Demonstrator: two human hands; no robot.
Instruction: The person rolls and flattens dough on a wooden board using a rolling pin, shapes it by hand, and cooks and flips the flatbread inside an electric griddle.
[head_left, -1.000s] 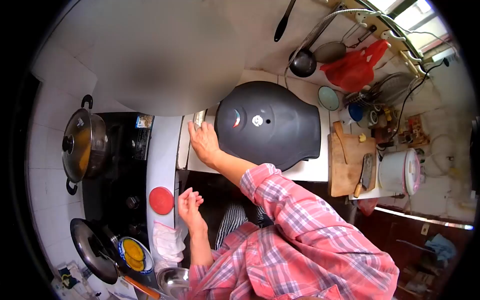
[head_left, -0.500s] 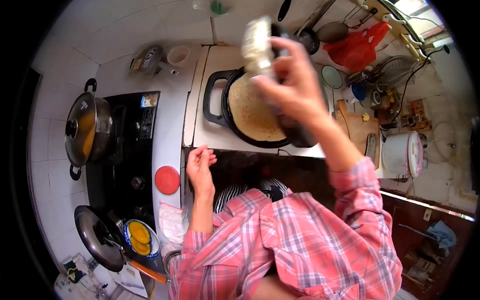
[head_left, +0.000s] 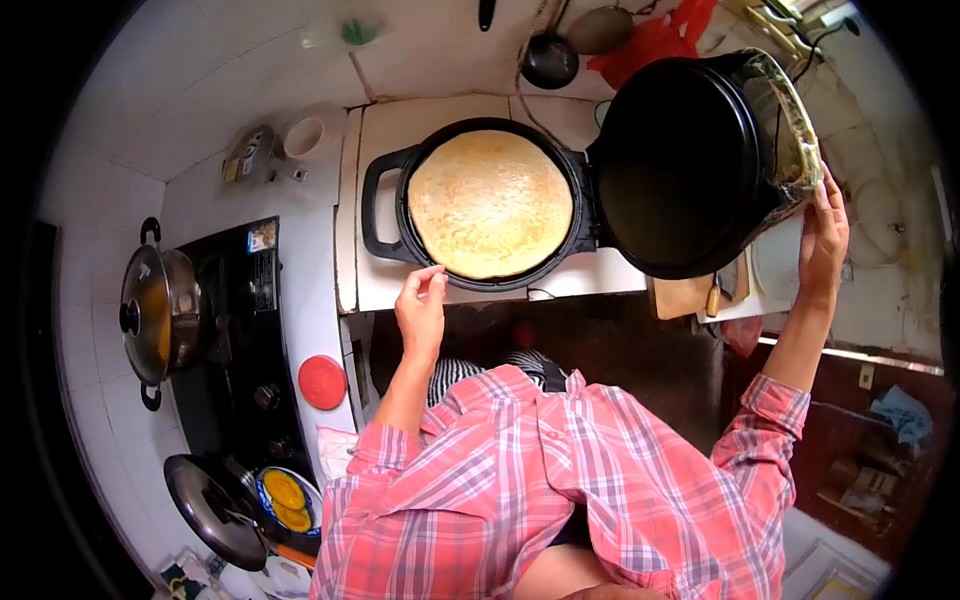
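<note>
A round, browned flatbread (head_left: 490,205) lies in the black base of an electric griddle (head_left: 383,205) on the white counter. The griddle's black lid (head_left: 675,165) stands swung open to the right, hinged to the base. My right hand (head_left: 826,230) is closed on the lid's handle (head_left: 795,120), which is wrapped in clear plastic. At the near left rim of the base is my left hand (head_left: 421,310), its thumb and fingers drawn together close to the flatbread's edge. Whether anything is between those fingertips I cannot make out.
To the left a black gas stove (head_left: 235,340) carries a lidded pot (head_left: 160,315). Near it are a red round lid (head_left: 323,382), a glass pan lid (head_left: 213,512) and a plate of yellow pieces (head_left: 287,498). A cutting board (head_left: 680,296) lies beneath the griddle lid. A ladle (head_left: 550,62) hangs on the wall.
The griddle lid has swung from over the base out to the right, with my right hand on its handle, uncovering the whole flatbread. My left hand has come up to the base's rim.
</note>
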